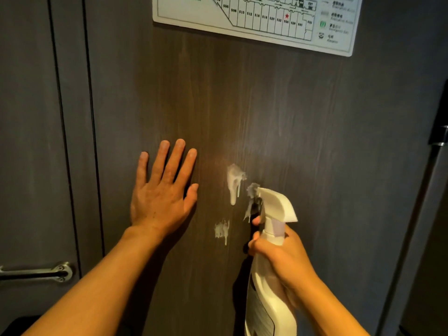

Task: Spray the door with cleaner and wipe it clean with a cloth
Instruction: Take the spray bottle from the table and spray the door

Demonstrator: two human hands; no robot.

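Observation:
A dark wood-grain door [266,105] fills the view. My left hand [162,190] lies flat against it with fingers spread, holding nothing. My right hand [283,260] grips the neck of a white spray bottle [271,275], fingers on the trigger, nozzle close to the door. White foam blobs [234,183] cling to the door just left of the nozzle and run downward; a smaller foam patch [221,230] sits lower. No cloth is in view.
A white evacuation floor-plan sign [257,18] is fixed high on the door. A metal lever handle [38,272] sits at the lower left beside the door frame. A dark metal fitting [440,134] shows at the right edge.

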